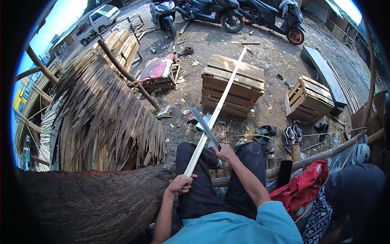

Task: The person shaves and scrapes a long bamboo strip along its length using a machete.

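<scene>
Shaving the pale bamboo strip (221, 102) seems the step in hand: the left hand (180, 185) is closed round its near end, the right hand (224, 153) clamped on the long knife (203, 124). Another stroke would call for a steady blade angle. Beyond both grips, the strip runs straight and slender over a slatted wooden crate (248, 76).

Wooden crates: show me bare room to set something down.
Bare: the top of the small slatted crate, left of the long grey bench; the large slatted crate's top, right of the wooden strip. Crowded: the near ground, with sneakers and black sandals.
</scene>
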Available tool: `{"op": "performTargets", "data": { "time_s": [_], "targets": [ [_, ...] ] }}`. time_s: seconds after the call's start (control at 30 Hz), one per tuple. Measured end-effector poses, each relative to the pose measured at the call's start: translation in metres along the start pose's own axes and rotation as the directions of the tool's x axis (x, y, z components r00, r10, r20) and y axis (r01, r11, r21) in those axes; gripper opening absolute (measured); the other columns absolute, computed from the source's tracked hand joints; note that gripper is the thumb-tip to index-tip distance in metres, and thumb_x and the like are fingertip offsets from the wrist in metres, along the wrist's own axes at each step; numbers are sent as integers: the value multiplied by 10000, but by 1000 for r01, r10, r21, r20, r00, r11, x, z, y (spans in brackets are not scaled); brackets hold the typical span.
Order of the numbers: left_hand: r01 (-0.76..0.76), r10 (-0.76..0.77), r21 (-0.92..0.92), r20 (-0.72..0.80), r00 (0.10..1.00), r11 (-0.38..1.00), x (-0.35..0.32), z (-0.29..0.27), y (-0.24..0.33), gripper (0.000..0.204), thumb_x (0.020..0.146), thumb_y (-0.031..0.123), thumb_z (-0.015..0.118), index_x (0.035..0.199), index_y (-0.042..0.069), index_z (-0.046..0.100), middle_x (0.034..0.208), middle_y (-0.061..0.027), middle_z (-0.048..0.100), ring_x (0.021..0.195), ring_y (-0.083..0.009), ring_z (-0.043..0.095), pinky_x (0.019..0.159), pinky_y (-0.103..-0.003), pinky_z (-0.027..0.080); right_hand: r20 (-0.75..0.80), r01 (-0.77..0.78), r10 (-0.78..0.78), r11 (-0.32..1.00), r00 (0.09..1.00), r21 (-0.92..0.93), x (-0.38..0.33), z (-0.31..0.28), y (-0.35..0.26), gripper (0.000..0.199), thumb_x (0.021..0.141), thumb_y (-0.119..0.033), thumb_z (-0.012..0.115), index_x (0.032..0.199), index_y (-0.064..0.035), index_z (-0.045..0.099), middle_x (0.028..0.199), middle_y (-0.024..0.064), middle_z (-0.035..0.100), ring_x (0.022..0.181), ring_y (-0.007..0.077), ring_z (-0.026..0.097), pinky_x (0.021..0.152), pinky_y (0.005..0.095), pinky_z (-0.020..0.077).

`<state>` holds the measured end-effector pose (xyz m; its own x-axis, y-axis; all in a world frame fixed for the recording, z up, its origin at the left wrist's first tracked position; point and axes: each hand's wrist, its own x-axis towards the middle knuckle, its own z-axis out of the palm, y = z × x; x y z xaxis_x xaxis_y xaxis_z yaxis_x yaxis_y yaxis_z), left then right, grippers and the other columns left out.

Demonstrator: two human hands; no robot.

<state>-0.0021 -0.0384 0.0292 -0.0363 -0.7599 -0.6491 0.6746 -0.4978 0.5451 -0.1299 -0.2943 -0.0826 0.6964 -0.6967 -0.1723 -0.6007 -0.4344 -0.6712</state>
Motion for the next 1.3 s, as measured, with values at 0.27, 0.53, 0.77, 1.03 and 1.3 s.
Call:
{"op": "performTargets", "data": {
  "time_s": [0.27,0.53,0.77,1.03,1.3],
  "targets": [
    [-1,6,-84,58,998,996,-4,-16,-4,377,925,161,505,1242,-21,414,622,54,322,448,-11,246,363,-155,207,341,603,-517,765,785,-227,-8,-12,-2,554,717,-640,556,806,-94,595,639,175,595,641,376,599,580,468,472],
    [-1,3,-60,35,999,998,1,-10,-5,406,906,198,541,1235,-10,425,619,60,306,443,-11,238,354,-160,198,-12,-165,167,984,986,72,12,-18,-3,608,827,-578,452,844,4,626,808,254,623,834,417,603,753,459,478],
    [19,-17,-97,24,1000,995,-5,-20,-6,409,909,188,532,1244,-15,414,612,57,301,434,-12,231,341,-163,191,269,475,-426,867,864,-152,-8,-9,-4,591,755,-651,513,820,-72,609,659,203,586,663,384,597,610,461,475],
    [9,-10,-97,-12,1000,995,-7,-16,-2,390,916,177,524,1241,-14,425,619,54,319,452,-14,250,365,-161,207,47,84,-80,993,996,-82,11,6,-2,610,777,-622,497,852,-32,633,740,214,626,761,384,613,683,442,486],
    [-16,17,-32,20,1000,999,-2,-10,-4,415,906,191,540,1243,-16,415,619,59,306,444,-12,243,355,-159,203,2,-393,404,887,915,241,31,-8,42,670,809,-624,446,870,10,653,791,240,630,842,368,619,742,412,465]
  ]
}}
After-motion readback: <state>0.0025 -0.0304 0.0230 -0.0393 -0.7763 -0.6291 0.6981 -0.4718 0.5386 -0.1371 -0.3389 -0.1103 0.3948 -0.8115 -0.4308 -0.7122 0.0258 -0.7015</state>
